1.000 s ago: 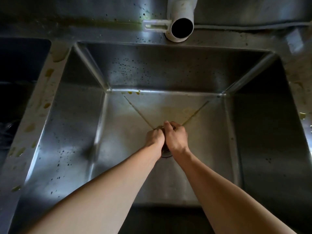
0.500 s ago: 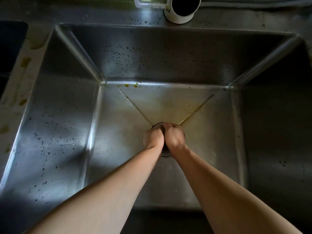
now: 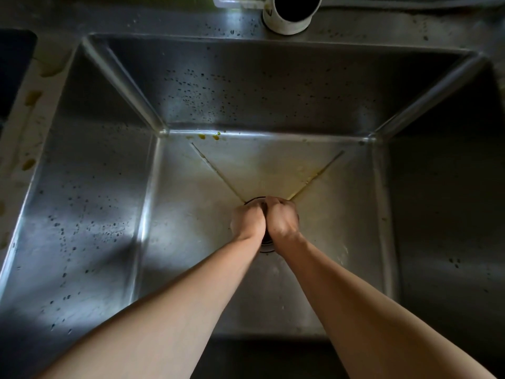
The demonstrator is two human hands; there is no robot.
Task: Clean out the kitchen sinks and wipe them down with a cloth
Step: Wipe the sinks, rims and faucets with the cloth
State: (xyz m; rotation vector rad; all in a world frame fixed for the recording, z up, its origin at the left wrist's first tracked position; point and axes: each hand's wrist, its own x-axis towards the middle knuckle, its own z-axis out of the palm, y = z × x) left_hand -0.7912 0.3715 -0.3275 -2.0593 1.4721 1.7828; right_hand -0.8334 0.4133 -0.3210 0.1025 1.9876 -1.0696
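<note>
**Both hands down on the drain**

Since a second ago the white pipe mouth has slid up to the very top edge of the view and the sink fills more of it, while both hands stay pressed together over the drain.

Left hand and right hand touch side by side, knuckles up, fingers curled down into the drain; what they grasp there I cannot tell, as the hands hide it. Only a dark sliver of drain rim shows beyond the knuckles and another between the wrists.

From the drain, two yellowish creases run out toward the far corners. Small yellow scraps lie along the far edge of the floor, beyond the drain. Dark specks dot the far and left walls. Left of the sink, yellow smears mark the ledge. No writing can be read anywhere.
</note>
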